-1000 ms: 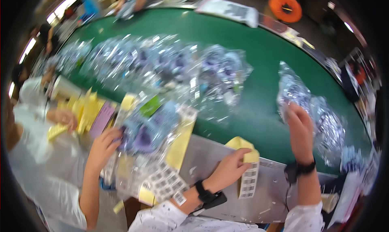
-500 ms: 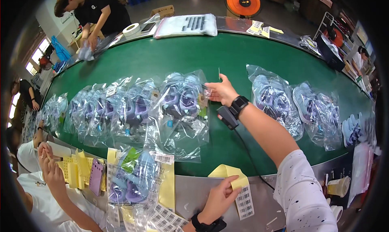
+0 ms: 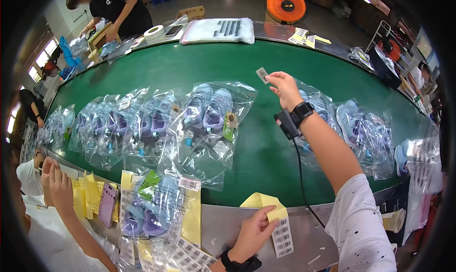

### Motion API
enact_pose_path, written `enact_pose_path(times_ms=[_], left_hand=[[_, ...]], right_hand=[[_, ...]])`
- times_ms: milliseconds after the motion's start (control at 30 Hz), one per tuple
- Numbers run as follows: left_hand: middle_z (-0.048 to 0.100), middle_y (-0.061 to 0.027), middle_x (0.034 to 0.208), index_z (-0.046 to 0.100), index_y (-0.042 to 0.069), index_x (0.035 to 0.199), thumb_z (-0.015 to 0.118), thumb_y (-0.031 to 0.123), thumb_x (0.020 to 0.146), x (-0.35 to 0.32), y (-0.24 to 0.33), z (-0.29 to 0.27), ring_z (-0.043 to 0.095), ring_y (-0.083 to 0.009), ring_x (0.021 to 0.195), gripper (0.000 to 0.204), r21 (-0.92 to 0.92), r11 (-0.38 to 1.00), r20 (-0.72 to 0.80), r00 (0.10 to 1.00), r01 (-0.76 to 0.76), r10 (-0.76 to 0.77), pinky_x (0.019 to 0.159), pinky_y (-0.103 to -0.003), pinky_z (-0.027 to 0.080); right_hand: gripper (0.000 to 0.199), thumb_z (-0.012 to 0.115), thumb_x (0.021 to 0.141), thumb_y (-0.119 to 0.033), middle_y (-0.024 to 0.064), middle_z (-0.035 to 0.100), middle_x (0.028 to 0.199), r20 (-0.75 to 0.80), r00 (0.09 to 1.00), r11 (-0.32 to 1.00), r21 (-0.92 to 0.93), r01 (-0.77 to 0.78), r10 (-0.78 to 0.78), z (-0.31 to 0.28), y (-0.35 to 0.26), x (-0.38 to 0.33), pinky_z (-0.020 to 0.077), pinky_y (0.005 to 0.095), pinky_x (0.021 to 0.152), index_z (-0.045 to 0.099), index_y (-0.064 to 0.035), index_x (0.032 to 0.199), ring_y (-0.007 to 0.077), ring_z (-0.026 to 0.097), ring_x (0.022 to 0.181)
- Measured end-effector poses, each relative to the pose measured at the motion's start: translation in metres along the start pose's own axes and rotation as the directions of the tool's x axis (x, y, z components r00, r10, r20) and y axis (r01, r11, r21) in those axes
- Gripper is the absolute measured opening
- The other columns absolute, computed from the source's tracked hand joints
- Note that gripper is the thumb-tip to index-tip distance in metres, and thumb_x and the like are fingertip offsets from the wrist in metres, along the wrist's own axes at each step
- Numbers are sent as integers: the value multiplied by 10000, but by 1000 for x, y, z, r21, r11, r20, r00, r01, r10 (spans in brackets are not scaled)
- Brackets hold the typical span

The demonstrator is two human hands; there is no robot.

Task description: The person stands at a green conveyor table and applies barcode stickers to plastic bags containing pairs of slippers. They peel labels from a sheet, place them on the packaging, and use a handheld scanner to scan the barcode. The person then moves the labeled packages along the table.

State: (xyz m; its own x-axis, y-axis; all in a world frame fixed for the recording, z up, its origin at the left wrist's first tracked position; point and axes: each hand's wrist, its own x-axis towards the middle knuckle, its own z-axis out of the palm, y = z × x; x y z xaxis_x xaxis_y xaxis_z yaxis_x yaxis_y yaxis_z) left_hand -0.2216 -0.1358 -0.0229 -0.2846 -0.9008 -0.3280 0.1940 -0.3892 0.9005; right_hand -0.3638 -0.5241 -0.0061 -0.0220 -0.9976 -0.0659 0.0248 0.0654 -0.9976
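Observation:
My right hand (image 3: 285, 89) is raised over the green conveyor belt (image 3: 266, 162), pinching a small barcode sticker (image 3: 262, 75) between its fingertips. A black band and a small black scanner (image 3: 287, 124) with a cable sit at that wrist. To its left lies a clear bag of purple shoes (image 3: 209, 124), and another such bag (image 3: 327, 108) lies just right of the wrist. My left hand (image 3: 251, 231), wearing a black watch, rests on the metal belt edge. It grips a yellow-backed sheet of barcode labels (image 3: 280, 229).
Several bagged shoes (image 3: 118, 129) line the belt to the left, with more at the right (image 3: 365, 134). A bagged pair on yellow sheets (image 3: 152, 210) lies near the front edge. A co-worker's hands (image 3: 54, 181) are at the lower left. Another person (image 3: 114, 8) works at the far side.
My right hand left the bags at the right and moved to the belt's middle, now holding a sticker up. My left hand has stayed on the label sheet.

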Motion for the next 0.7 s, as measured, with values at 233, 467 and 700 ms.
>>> enact_pose_path(times_ms=[233, 467, 700], left_hand=[[662, -121, 1093, 465, -39, 1310, 596, -5, 928, -4, -1, 1, 649, -125, 971, 405, -37, 999, -12, 1000, 10, -10, 816, -244, 510], [660, -118, 1090, 464, -27, 1323, 597, -4, 929, 2, -7, 2, 647, -128, 978, 417, -4, 1000, 2, 1000, 6, -6, 821, -244, 510], [688, -96, 1011, 442, 38, 1374, 599, 25, 925, -7, 19, -11, 654, -119, 974, 475, 95, 995, 9, 1000, 10, -11, 821, -242, 515]], right_hand=[[217, 691, 868, -140, 97, 642, 1045, 384, 824, 907, -112, -407, 417, 20, 3, 22, 516, 359, 803, 646, 6, 1024, 231, 600, 995], [176, 677, 857, -118, 126, 675, 959, 430, 821, 924, -244, -294, 375, 33, 16, 43, 573, 337, 709, 636, 18, 961, 218, 681, 821], [783, 713, 727, 37, 162, 631, 964, 339, 922, 954, -289, -84, 185, 62, -13, 9, 574, 380, 735, 366, -72, 1420, 252, 669, 819]])
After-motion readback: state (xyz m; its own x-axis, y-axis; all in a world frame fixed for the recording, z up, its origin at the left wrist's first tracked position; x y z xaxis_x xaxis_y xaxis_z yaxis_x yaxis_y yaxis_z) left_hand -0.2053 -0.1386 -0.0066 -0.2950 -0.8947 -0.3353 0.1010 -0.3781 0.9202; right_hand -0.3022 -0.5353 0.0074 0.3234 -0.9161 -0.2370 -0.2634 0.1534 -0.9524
